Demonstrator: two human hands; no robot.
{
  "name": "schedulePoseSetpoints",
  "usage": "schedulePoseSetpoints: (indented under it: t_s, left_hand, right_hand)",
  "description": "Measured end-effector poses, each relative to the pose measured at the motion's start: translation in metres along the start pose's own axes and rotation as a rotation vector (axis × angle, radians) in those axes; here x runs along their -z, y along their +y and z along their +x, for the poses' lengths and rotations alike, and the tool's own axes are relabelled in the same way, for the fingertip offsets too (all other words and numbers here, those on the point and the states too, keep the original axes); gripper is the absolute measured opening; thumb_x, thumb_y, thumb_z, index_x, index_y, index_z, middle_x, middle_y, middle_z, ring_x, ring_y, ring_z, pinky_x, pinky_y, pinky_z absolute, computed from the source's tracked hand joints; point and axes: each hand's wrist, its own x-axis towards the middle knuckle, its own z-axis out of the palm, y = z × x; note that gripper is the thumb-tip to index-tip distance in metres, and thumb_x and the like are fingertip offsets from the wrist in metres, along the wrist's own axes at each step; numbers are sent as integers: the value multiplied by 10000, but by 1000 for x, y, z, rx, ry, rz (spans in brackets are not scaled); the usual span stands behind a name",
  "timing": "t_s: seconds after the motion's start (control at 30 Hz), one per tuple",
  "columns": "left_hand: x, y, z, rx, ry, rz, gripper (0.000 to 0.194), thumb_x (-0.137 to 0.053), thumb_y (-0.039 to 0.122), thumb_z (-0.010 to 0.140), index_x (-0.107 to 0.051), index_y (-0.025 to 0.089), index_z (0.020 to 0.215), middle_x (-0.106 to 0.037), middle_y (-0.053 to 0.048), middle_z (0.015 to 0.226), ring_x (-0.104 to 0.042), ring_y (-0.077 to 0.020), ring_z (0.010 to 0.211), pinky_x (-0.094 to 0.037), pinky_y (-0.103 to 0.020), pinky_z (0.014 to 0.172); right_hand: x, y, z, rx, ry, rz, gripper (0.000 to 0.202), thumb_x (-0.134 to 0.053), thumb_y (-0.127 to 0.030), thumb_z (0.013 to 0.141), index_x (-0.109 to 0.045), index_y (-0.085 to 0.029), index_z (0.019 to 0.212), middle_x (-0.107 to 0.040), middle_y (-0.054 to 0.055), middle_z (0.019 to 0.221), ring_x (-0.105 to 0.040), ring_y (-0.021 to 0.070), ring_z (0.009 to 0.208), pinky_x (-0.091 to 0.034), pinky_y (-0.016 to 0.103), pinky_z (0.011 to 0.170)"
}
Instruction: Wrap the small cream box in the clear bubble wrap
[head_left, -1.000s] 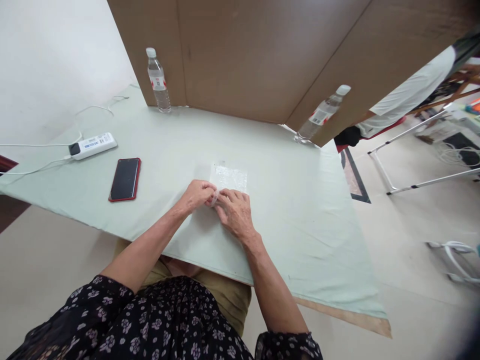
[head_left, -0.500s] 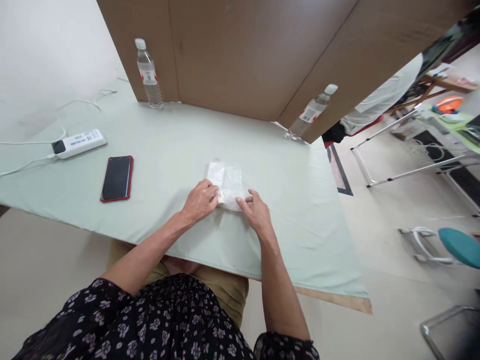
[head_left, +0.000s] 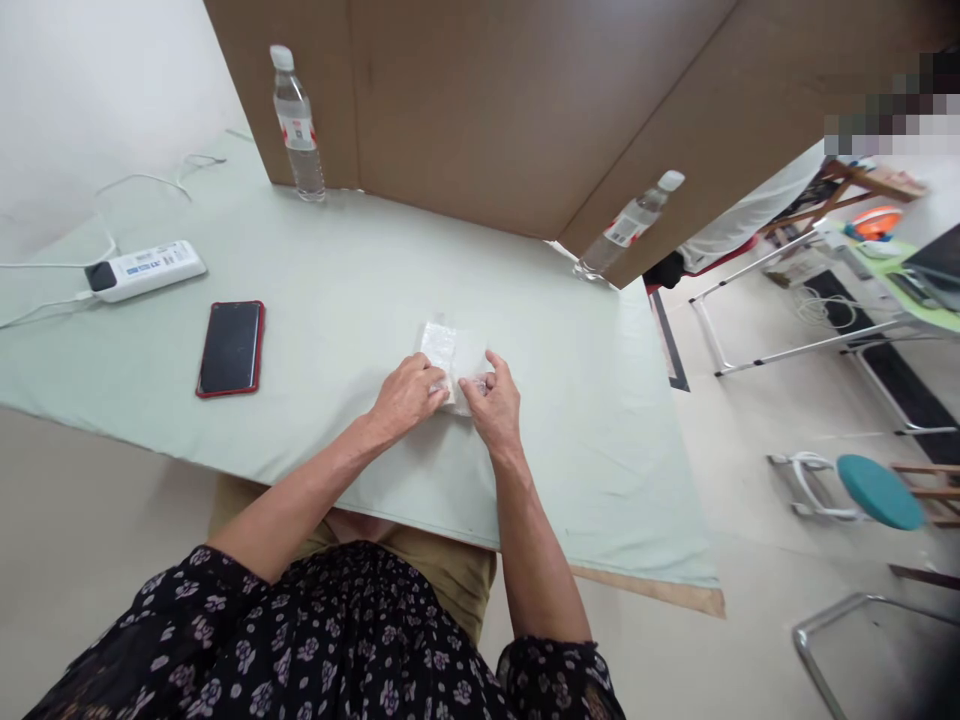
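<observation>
Step in hand: plastic worked flat on the table. At its left, the left hand (head_left: 409,395) is bent, thumb and fingers closed on the near edge of the clear plastic (head_left: 437,342). The plastic lies mid-table, between the hands, on the pale green cloth (head_left: 337,290). It is best pinned from this side with light, even pressure, fingertips kept near the edge so the layers aren't dragged or creased. What lies inside, if anything, can't be told. At its right, the right hand (head_left: 496,405) is half curled, index raised, thumb at the plastic; whether it is pinched there can't be told. That side is best kept low and drawn smooth outward, with slack taken up slowly; if pulled hard, the thin film would probably slip or wrinkle.

Counts, left to right: one white power strip (head_left: 150,268), with leads at its left end; one phone (head_left: 231,348), red-edged, dark screen up; two water bottles, the first (head_left: 298,135) at the left of the cardboard, the second (head_left: 626,230) at its right; one cardboard screen (head_left: 480,120), creased; two hands; one plastic piece, layers not countable; one teal stool seat (head_left: 877,490) off to the right, on the floor side.
</observation>
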Motion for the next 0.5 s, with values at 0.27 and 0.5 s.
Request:
schedulePoseSetpoints:
  t_s: [0.27,0.5]
  left_hand:
    - [2,4,-1,42,-22,-31,186,-620,240,902,-720,171,1043,-627,-105,1088,-615,-249,1059,-513,-352,930]
    - [4,9,-2,61,-41,-4,176,-619,221,911,-708,170,1054,-624,-110,1111,-607,-262,1092,-512,-364,934]
  right_hand:
    - [-1,6,5,-75,-6,-6,712,-640,-466,767,-510,-133,1384,-647,17,804,-594,197,709,-518,367,758]
    - [-6,29,14,-128,-63,147,830,-755,-522,689,-493,-146,1382,-713,112,1000,-671,270,884,-548,434,841]
